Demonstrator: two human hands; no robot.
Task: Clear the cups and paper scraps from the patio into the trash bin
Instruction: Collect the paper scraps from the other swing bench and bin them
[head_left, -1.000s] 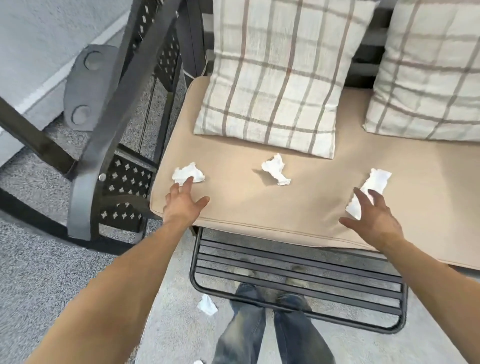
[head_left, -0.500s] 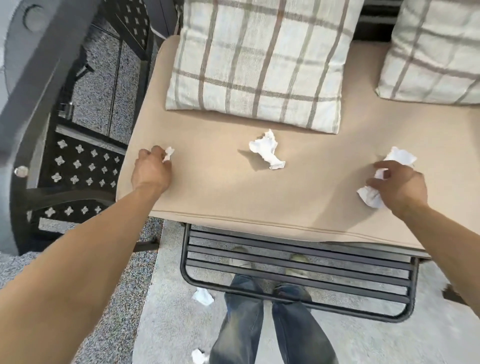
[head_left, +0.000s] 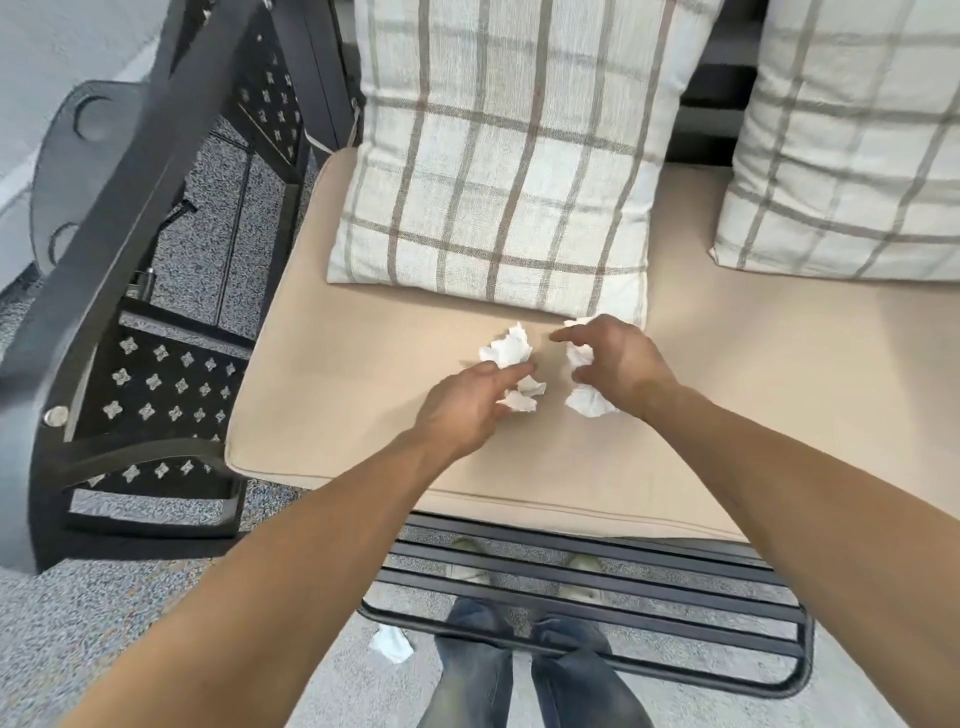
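Both hands meet over the middle of the tan seat cushion. My left hand is curled around a small white paper scrap that pokes out under its fingers. Its fingertips touch a second crumpled paper scrap, which lies on the cushion. My right hand grips a longer crumpled paper scrap, with white showing above and below the fingers. Another paper scrap lies on the carpeted floor by my feet. No cups and no trash bin are in view.
Two plaid pillows lean at the back of the cushion. The bench's dark metal armrest and patterned side panel stand on the left. A black slatted footrest juts out below the seat, above my legs.
Each hand closed on a scrap at the cushion's sides, then both moved inward. They now sit beside the middle scrap, and the view has shifted closer.
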